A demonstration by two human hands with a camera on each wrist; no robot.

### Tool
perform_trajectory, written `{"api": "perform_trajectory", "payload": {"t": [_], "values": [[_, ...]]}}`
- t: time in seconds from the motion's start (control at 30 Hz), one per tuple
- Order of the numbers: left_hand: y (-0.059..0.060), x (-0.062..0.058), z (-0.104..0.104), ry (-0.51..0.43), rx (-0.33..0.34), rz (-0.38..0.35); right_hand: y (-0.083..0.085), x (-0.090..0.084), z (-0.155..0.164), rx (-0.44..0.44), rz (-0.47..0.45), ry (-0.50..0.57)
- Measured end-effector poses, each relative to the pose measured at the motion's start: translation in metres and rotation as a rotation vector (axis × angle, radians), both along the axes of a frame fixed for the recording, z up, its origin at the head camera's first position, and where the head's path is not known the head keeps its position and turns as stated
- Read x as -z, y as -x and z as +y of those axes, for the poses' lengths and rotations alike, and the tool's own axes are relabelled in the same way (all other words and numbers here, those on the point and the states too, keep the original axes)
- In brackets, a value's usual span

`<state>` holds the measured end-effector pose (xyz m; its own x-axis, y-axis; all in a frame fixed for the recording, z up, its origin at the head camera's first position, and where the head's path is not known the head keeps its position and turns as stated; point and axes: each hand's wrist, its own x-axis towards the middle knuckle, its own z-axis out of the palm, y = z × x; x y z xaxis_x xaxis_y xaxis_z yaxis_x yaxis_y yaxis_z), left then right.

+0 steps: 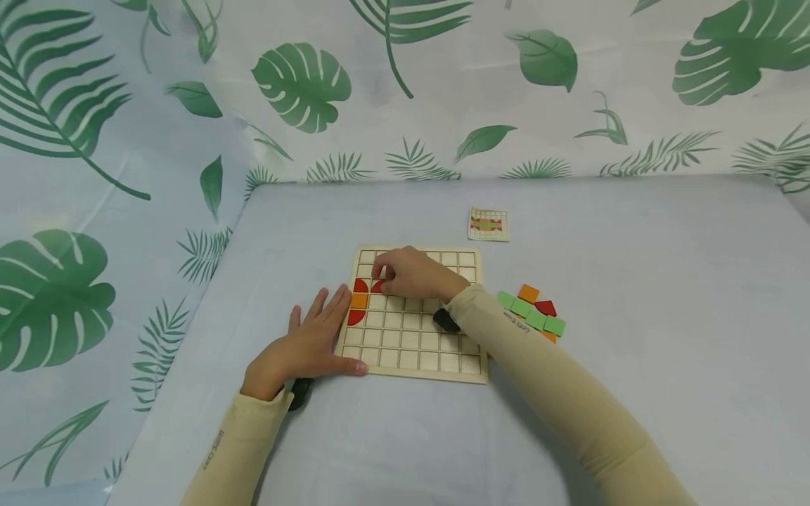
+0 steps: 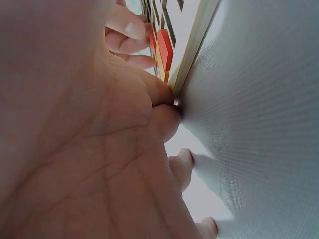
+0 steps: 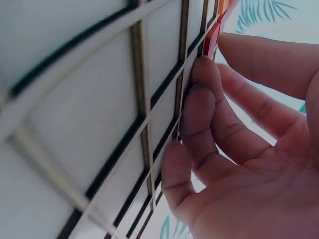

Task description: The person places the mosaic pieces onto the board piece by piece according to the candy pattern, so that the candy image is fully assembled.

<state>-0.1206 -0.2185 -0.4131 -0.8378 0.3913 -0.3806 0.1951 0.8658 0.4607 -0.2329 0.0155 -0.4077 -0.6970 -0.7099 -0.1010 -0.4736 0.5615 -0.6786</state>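
A wooden grid board (image 1: 410,360) lies flat on the table. My right hand (image 1: 418,273) is over its upper left part, pinching a red curved-edged tile (image 1: 378,287) between thumb and fingers. That red tile (image 3: 212,39) shows at the fingertips in the right wrist view, right at the grid. In the left column sit a red quarter-round tile (image 1: 361,285), an orange square tile (image 1: 358,301) and another red quarter-round tile (image 1: 356,318). With fingers spread, my left hand (image 1: 304,349) rests along the board's left edge, its thumb at the near left corner.
Right of the board lie several loose tiles: green squares (image 1: 536,320), an orange square (image 1: 529,293) and a red piece (image 1: 545,308), some partly hidden by the right sleeve. A small pattern card (image 1: 489,225) lies behind the board. A leaf-print cloth (image 1: 443,112) hangs behind.
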Motion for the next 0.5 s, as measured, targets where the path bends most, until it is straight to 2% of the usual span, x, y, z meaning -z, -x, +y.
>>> {"api": "perform_trajectory", "payload": {"t": [0.3, 0.5], "values": [[0.0, 0.002, 0.002, 0.015, 0.001, -0.006, -0.023, -0.005, 0.024, -0.016, -0.025, 0.06], [0.0, 0.002, 0.003, 0.019, -0.011, -0.014, -0.039, -0.011, 0.042, -0.052, -0.046, 0.018]]}}
